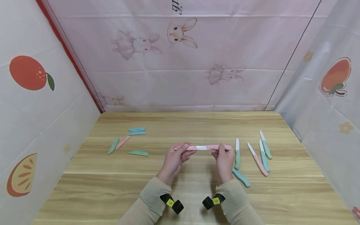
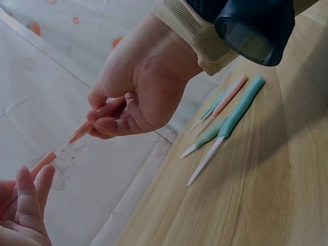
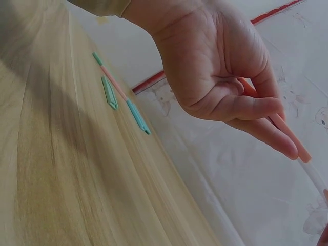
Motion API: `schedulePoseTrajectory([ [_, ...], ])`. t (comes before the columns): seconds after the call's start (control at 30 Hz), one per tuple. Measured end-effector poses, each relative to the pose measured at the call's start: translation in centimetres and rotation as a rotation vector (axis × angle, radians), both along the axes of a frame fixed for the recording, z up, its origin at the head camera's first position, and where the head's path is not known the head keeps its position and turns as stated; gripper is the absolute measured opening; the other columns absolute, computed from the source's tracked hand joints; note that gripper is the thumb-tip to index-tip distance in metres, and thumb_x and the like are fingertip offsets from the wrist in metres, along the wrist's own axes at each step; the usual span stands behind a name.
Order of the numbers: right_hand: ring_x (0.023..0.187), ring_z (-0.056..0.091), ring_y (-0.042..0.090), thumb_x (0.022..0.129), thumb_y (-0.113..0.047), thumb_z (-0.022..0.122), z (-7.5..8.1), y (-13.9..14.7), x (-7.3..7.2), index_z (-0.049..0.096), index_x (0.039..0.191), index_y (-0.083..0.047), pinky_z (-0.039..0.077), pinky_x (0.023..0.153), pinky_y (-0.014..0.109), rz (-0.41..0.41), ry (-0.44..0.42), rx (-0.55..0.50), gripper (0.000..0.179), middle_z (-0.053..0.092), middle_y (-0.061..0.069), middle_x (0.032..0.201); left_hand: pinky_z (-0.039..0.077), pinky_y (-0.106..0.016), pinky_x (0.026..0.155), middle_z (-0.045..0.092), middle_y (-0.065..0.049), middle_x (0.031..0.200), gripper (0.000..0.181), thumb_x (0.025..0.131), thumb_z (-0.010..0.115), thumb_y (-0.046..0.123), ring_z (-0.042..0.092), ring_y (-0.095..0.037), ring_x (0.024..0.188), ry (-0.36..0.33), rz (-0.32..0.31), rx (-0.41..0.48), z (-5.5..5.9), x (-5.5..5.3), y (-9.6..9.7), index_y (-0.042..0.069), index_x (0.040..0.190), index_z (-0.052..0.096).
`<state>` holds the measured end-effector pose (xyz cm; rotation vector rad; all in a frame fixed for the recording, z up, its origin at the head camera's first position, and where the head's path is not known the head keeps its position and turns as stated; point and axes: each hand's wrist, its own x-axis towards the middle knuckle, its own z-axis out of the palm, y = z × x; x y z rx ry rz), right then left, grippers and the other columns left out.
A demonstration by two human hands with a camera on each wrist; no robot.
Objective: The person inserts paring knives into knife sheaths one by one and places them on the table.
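My left hand [image 1: 172,161] pinches a pink knife sheath [image 1: 192,147] between thumb and fingers. Opposite it, my right hand [image 1: 225,162] grips the pink handle of a small paring knife [image 1: 211,147]. The knife and sheath line up end to end above the table, with a short length of white blade [image 1: 201,147] showing between them and the tip hidden inside the sheath. Just beyond the right hand lie a green-handled knife [image 1: 237,159] and a blue-handled knife [image 1: 242,178], the latter partly covered by that hand. Both wrist views show the pinched fingers.
Farther right on the wooden table [image 1: 112,187] are a pink knife [image 1: 261,165], a blue knife [image 1: 264,161] and a green knife [image 1: 266,150], blades bare. At left lie blue sheaths [image 1: 137,129], a pink sheath [image 1: 122,142] and green sheaths [image 1: 113,146]. Printed curtains surround the table.
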<state>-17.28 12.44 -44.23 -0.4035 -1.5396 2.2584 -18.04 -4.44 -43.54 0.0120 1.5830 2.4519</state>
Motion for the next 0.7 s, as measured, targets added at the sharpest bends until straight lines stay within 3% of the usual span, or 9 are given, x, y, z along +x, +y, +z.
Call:
schedulePoseTrajectory([
  [0.7,0.057,0.054,0.007,0.099,-0.009,0.04,-0.13,-0.54,0.24,0.043,0.086,-0.001,0.05,0.058,0.018,0.002,-0.006,-0.025,0.016,0.063,0.0,0.069,0.052,-0.014,0.059,0.065,-0.023,0.105,0.034,0.097,0.047,0.009,0.068,-0.014,0.082,-0.018,0.011,0.003,-0.23,-0.14,0.32,-0.015,0.122,0.048],
])
